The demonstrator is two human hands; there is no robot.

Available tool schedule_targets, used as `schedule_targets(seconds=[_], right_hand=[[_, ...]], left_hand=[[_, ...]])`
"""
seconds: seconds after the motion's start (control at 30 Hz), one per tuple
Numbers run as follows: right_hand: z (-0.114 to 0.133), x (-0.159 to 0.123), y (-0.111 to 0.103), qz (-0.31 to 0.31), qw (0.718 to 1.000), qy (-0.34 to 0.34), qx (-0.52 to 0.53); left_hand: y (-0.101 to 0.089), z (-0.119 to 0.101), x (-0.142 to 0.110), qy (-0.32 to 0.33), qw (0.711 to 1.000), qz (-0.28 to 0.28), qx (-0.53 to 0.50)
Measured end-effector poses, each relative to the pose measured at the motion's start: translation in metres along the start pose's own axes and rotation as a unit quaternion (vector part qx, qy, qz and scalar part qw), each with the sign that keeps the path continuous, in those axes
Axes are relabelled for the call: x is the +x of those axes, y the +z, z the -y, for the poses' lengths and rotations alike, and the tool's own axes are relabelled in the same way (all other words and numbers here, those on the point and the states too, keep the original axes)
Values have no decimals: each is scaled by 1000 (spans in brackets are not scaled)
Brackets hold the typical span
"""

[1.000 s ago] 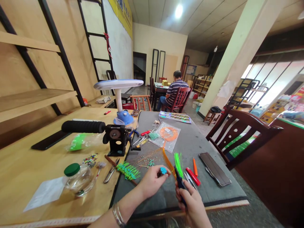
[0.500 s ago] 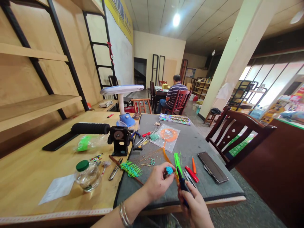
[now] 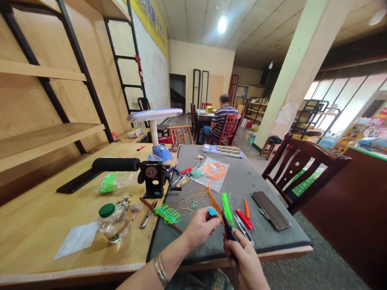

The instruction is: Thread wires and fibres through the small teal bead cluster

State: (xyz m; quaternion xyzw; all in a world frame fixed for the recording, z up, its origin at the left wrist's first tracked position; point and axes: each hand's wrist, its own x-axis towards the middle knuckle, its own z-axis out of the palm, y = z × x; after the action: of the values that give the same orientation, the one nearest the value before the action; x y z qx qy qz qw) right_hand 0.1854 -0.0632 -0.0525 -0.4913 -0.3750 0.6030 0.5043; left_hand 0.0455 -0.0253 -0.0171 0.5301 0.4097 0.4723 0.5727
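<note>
Grey padded worktop (image 3: 272, 241) and a pale wooden bench (image 3: 39, 229) are set side by side in a long workroom. A small turquoise tuft (image 3: 212, 212) is pinched between the fingers of the left hand (image 3: 199, 227), and a dark blue-handled tool (image 3: 229, 235) is gripped in the closed right hand (image 3: 246, 262), its exact kind hidden. Just beyond, loose neon green strands (image 3: 227, 208) and a stiff orange cord (image 3: 214, 203) appear unworked, while a bristly green tufted strand (image 3: 167, 214) lies apparently finished to the left. Farther off, an orange coil (image 3: 213, 171) in clear plastic is laid on the mat, and a black clamp-mounted tool (image 3: 152, 175) with a ribbed foam grip (image 3: 116, 164) is fixed at the bench edge.
</note>
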Motion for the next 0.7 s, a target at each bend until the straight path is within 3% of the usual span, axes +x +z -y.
schedule_targets(seconds=[0.23, 0.43, 0.53, 0.7], right_hand=[[5, -7, 1, 20, 999, -23, -34], [2, -9, -1, -11, 977, -145, -157], [-2, -6, -6, -14, 974, -145, -174], [-2, -4, -11, -23, 988, -104, -108]], left_hand=[[-1, -3, -3, 7, 999, -33, 16], [-1, 1, 3, 13, 995, -82, 51], [1, 6, 5, -18, 996, -87, 31], [5, 7, 1, -69, 996, -39, -48]])
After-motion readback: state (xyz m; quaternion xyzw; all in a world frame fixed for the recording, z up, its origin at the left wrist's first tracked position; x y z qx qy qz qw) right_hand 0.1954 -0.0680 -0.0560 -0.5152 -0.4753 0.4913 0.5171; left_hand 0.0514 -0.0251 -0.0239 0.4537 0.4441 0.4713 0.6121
